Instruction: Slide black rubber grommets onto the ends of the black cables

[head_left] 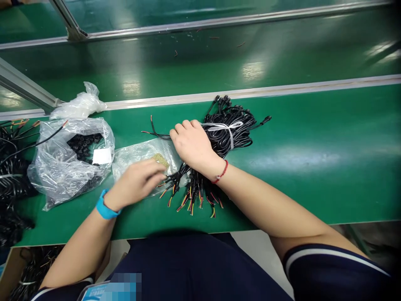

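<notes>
Landmark: I place everything from the cable bundle (227, 131), a coil of black leads tied with a white strap, lying on the green bench (313, 167).
Right hand: my right hand (191, 144) lies palm down on the near-left part of the bundle, fingers curled loosely over the leads — pressing rather than gripping, as far as I can tell.
Left hand: my left hand (138, 182), to the near left of the bundle, has its fingers drawn together at the small clear bag (144, 156); whether it pinches anything I cannot tell.
Small bag: just left of the bundle, flat, with a clump of small yellowish parts (160, 159) inside.
Wire ends: the stripped red and yellow tips (191, 200) fan out on the near side of the bundle, bare.
Progress: I judge this an early stage — the strap is on, no tip shows a fitted part.
Larger bag: the big clear bag (67, 161) of black pieces sits well left of the bundle.
Writing: its white label (102, 156) is unreadable; I see no brand.
</notes>
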### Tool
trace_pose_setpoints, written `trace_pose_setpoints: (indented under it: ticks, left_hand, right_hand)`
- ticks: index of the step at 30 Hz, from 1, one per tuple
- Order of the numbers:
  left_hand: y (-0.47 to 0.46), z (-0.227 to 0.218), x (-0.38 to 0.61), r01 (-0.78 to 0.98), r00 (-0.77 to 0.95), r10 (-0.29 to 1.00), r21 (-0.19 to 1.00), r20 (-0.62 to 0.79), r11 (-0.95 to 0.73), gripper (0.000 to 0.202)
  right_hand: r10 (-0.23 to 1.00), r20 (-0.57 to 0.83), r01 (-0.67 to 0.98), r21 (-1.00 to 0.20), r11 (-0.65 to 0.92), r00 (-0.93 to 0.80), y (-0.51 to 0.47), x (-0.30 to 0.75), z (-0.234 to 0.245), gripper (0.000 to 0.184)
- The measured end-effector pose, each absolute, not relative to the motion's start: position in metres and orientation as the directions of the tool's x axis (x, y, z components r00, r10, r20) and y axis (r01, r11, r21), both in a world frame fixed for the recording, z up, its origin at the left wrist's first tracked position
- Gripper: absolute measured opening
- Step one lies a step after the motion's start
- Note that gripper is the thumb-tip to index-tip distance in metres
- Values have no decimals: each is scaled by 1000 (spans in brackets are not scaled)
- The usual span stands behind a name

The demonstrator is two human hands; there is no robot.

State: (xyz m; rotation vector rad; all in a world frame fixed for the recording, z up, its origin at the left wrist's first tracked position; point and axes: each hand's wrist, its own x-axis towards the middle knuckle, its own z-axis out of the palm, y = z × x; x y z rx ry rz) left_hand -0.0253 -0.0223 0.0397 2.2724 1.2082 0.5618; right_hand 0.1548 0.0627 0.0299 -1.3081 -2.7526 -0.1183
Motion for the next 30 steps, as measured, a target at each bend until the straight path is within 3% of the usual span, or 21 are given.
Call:
trace_pose_setpoints:
  ticks: [4,6,8,13,23,25,27,30]
  left_hand:
    - [-11,50,-78,762,-21,958,625,285,-169,10]
    - [-7,52,-105,761,-297,908,648,295,39,11]
    - [-6,53,-127,763,-444,855,614,268,204,13]
    - [-5,46,-154,850,-447,880,383,161,362,16]
    - [12,9,-141,933,-341,920,192,195,305,25]
    - [13,8,-141,935,-339,919,180,199,306,23]
    - [14,8,-140,936,-339,921,166,194,310,21]
    - [14,8,-138,938,-336,924,154,180,311,15]
  right_hand:
    - [759,82,764,56,643,-646,69,152,31,27]
    - [723,90,729,74,681,-685,70,151,31,27]
    - [692,101,700,91,709,-715,70,149,30,26]
    - [629,157,647,130,751,-762,75,140,21,24]
    - [664,201,689,98,718,-721,78,131,12,18]
    - [689,209,705,2,709,-694,72,134,15,13]
    - [700,176,680,-167,714,-692,63,138,19,11]
    - [610,125,517,-416,748,-783,49,149,21,16]
